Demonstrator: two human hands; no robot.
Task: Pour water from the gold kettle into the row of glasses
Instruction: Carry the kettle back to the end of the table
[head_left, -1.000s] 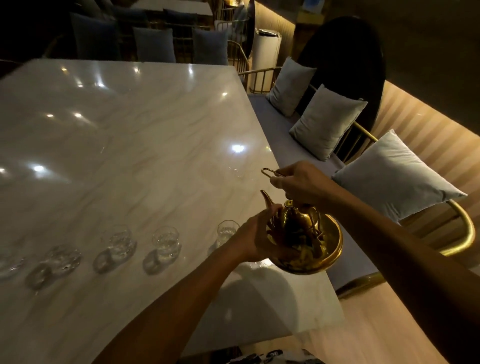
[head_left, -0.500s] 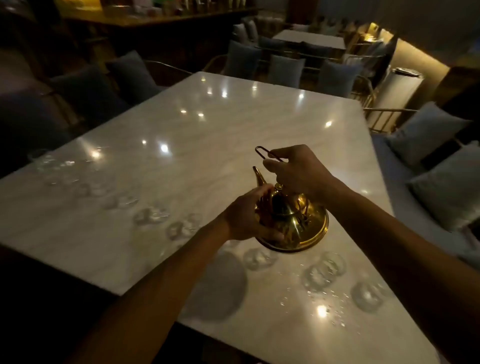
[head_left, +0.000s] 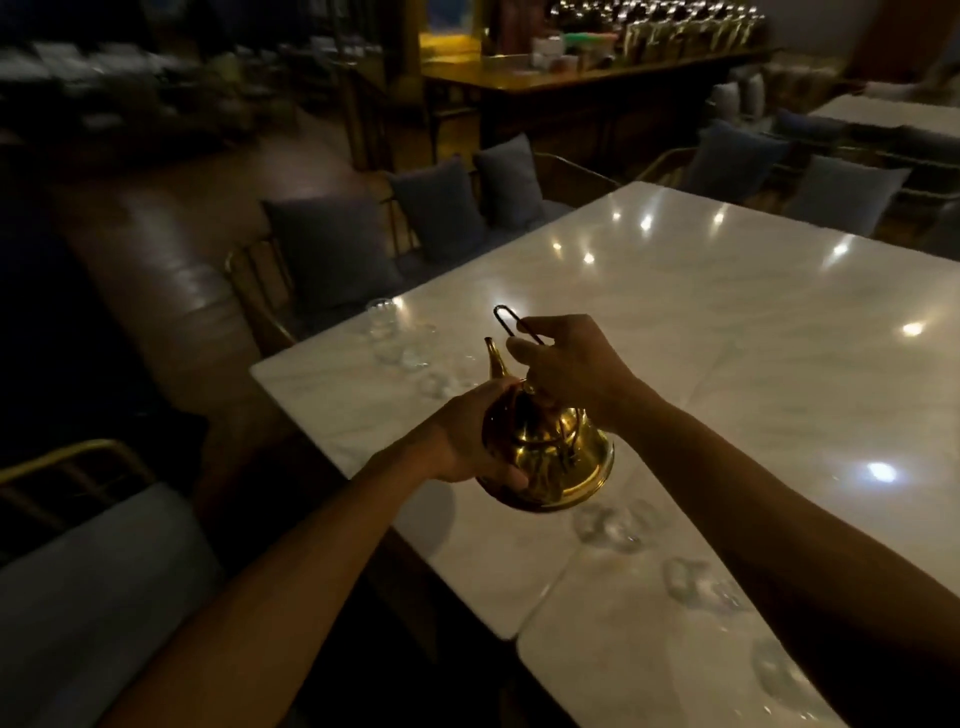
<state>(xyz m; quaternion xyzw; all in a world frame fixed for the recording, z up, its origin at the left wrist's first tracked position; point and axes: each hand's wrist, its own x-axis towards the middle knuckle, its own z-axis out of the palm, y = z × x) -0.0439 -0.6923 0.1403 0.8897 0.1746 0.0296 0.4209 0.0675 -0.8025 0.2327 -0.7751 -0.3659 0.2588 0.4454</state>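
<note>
nearest, at the left, a gold-framed chair with a grey seat cushion (head_left: 93, 597) stands beside the long white marble table (head_left: 753, 322). along the table's near edge runs a row of small clear glasses (head_left: 696, 582), blurred in the dim light, so how full they are cannot be told. both bare forearms reach in over that edge. the left hand (head_left: 462, 441) cups the side of a round-bellied gold metal kettle (head_left: 556, 457), fingers and thumb curled round its belly. the right hand (head_left: 566, 364) is above it, fingers closed round the kettle's thin dark wire loop handle (head_left: 514, 327). the kettle is held over the table, above the row with glasses on either side of it. it sits close to upright, and its curved gold spout (head_left: 493, 358) points up and away from the person. beyond it the row goes on toward the table's left corner. farther off, dark grey square cushions (head_left: 332, 249) line a bench along the table's left side. a wooden counter (head_left: 571, 83) crowded with blurred objects stands at the back.
</note>
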